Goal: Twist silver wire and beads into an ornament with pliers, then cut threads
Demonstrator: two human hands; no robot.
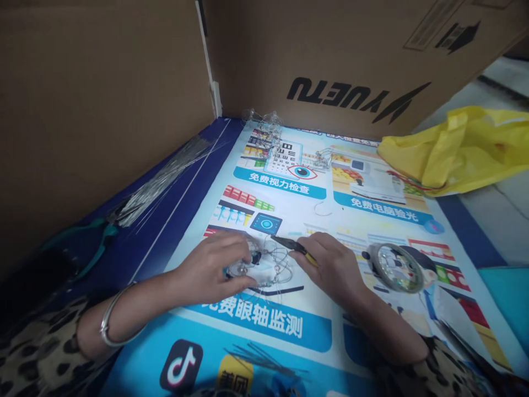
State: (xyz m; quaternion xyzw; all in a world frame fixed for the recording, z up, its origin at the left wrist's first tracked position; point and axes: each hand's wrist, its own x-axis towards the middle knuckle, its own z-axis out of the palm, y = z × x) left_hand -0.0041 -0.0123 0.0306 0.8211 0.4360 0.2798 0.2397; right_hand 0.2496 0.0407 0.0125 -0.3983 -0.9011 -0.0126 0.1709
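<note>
My left hand [212, 264] is closed over a small clear bead-and-wire piece [264, 264] lying on the printed poster mat [289, 187]. My right hand [330, 264] grips small pliers [291, 244] with yellow handles, whose dark tips point left onto the wire loops of that piece. A silver bangle sits on my left wrist. Both sleeves are leopard print.
A bundle of thin metal wires [161, 179] and teal-handled pliers [93, 242] lie at left. A tape roll [394, 267] sits at right, a yellow plastic bag [458, 149] at far right. Finished clear wire pieces [268, 124] lie by the cardboard wall [330, 55]. Loose wires [256, 358] lie near me.
</note>
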